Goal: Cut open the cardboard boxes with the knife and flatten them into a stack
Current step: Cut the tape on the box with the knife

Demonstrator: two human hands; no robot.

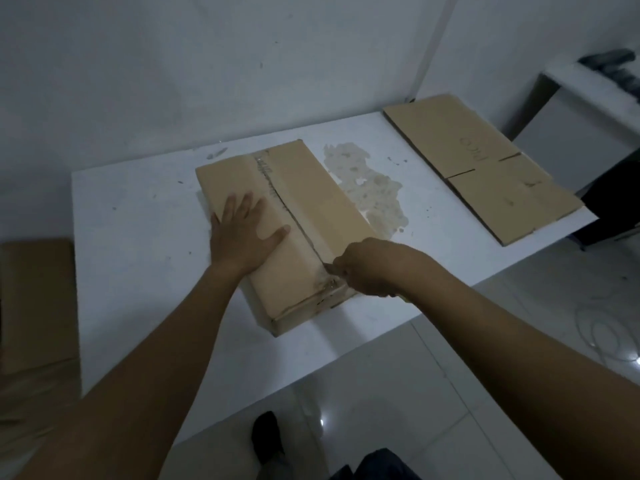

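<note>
On the flattened cardboard (pixel 478 161), which lies to the right of the cardboard box (pixel 311 192) and a little behind it, there is some handwriting, but it is too blurred for me to read. Along the middle seam of the box there are also dark marks that I cannot read. The box stands closed on the white table (pixel 131 220). My left hand (pixel 242 237) lies flat on the left top flap of the box, with the fingers straight and spread. My right hand (pixel 367 268) is curled around the knife (pixel 330 270) at the near end of the seam; only a small part of the knife shows. Just right of the box is a pale stain (pixel 370 192). Far left of the box, beside the table, stands more brown cardboard (pixel 34 299).
</note>
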